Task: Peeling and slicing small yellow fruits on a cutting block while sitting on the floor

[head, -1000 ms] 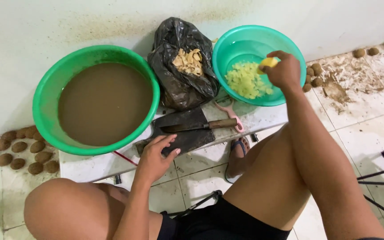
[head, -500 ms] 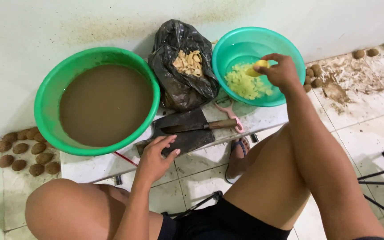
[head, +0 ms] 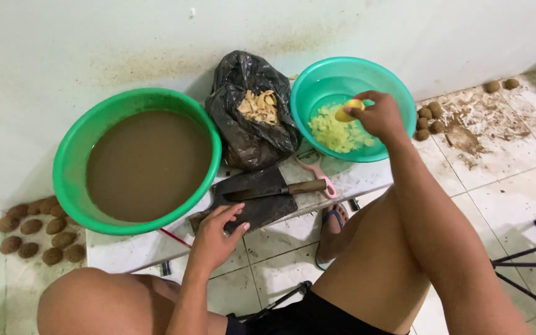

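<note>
Yellow piece [head: 348, 110] lowered into teal basin [head: 317, 80].

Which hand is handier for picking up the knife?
Left, probably. The left hand rests empty on the dark board, right beside the knife. The right hand holds a yellow piece over the teal bowl.

A large basin [head: 69, 162] sits at centre left of the frame, a bag [head: 243, 133] just right of it, and a smaller basin [head: 317, 80] at upper right. A cleaver [head: 268, 191] lies on a board [head: 262, 211] below the bag. Round tubers [head: 38, 232] cluster at lower left, more [head: 429, 121] beside the smaller basin's right edge
</note>
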